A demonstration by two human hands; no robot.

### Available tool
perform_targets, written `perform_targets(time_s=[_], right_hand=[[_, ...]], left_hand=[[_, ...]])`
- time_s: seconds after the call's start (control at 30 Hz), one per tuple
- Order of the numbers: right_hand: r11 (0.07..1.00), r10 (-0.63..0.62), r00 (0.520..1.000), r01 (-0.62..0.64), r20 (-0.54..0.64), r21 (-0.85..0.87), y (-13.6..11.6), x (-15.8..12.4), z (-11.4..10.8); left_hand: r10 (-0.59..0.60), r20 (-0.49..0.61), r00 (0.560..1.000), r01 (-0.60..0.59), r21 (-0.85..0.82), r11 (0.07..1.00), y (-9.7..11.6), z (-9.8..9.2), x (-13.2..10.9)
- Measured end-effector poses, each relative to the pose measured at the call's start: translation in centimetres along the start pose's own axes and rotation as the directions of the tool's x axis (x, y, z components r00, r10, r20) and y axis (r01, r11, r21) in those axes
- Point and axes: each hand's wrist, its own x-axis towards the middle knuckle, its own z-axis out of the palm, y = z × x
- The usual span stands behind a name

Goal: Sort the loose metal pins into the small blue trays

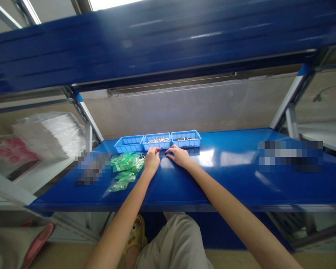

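Observation:
In the head view, my left hand (pixel 152 160) rests on the blue tabletop with its fingers bent together in front of the middle bin. Whatever those fingertips may hold is too small to make out. My right hand (pixel 178 155) lies just across from it, thumb and fingers pinched near the table surface. A tiny light speck shows at its fingertips, too small to name. Behind the hands stand a middle blue bin (pixel 157 146) of thin silvery pieces and a right blue bin (pixel 186 143) of darker thin pieces. Crumpled green plastic bags (pixel 127 164) lie beside my left hand.
A third blue bin (pixel 129 144) stands at the left end of the row. Blurred-out items lie at the table's left and right sides. Above the blue table (pixel 229 183) runs a wide blue shelf (pixel 168 41). White wrapped packages (pixel 50 132) sit on a left-hand rack.

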Motion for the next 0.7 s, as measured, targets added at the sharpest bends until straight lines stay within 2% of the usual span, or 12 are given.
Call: perform_targets(time_s=[0.17,0.33,0.43,0.53,0.6,0.63,0.7], right_hand=[[0.998,0.048,0.999,-0.048,0.001,0.052,0.3,0.0,-0.3],[0.965,0.026,0.999,-0.034,0.033,0.260,1.2,0.7,-0.6],[0.873,0.027,0.999,-0.013,-0.023,0.488,1.5,1.9,-0.5],[0.679,0.122,0.986,0.003,-0.117,0.734,1.3,3.0,-0.2],[0.580,0.127,0.981,0.045,-0.145,0.814,1.2,3.2,0.1],[0.569,0.112,0.981,0.069,-0.160,0.820,1.2,3.2,0.2],[0.615,0.087,0.977,0.102,-0.195,0.782,1.1,2.8,0.4]], left_hand=[[0.027,-0.101,0.995,-0.038,-0.106,0.994,-0.5,0.3,0.4],[0.030,-0.075,0.997,-0.039,-0.123,0.992,-0.6,0.3,0.4],[0.062,-0.038,0.997,-0.066,-0.098,0.993,-0.5,0.3,0.3],[0.104,0.010,0.995,-0.102,-0.110,0.989,-0.1,0.3,0.3],[0.107,0.032,0.994,-0.101,-0.151,0.983,0.1,0.3,0.3],[0.094,0.038,0.995,-0.085,-0.186,0.979,0.1,0.3,0.3],[0.043,0.051,0.998,-0.027,-0.287,0.958,0.1,0.4,0.5]])
